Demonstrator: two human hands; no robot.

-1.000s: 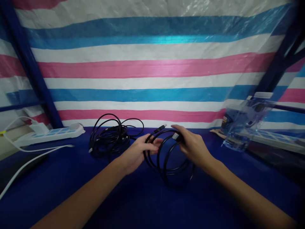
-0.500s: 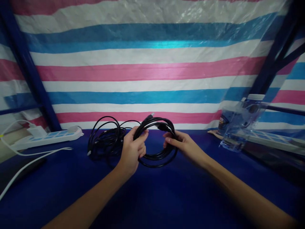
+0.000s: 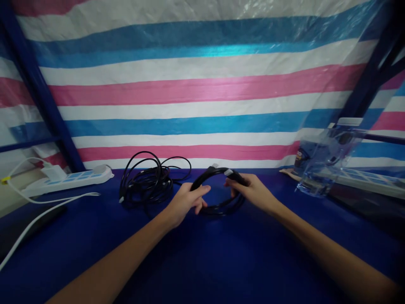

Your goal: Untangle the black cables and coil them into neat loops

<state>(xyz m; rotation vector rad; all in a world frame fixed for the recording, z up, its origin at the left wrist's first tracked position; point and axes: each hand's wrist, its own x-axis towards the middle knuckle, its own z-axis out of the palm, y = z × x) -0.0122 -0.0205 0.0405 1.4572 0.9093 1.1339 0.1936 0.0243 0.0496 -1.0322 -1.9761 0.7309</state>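
Note:
Between my two hands is a coiled black cable point(image 3: 218, 210), wound into a ring of several loops and tilted over the blue tabletop. My left hand point(image 3: 188, 200) grips the ring's left side, thumb on top and fingers curled under. On the ring's right side, my right hand point(image 3: 249, 190) pinches the loops between thumb and fingers. Two metal-tipped plugs show at the top of the ring, one of them a light plug end point(image 3: 228, 172) close to my right hand. A looser tangle of black cables point(image 3: 148, 185) lies to the left of my left hand, apart from the ring.
A white power strip point(image 3: 74, 180) with a plugged-in charger and white cables point(image 3: 47, 215) is at the left. At the right stand a clear plastic bag point(image 3: 319, 169) and another power strip point(image 3: 370, 181). Striped sheeting point(image 3: 190, 93) hangs behind the blue table point(image 3: 202, 261).
Both hands have moved slightly right and lowered the coiled cable toward the table, tilting it flatter. The plugs have shifted along the top of the ring. The view has also turned a little.

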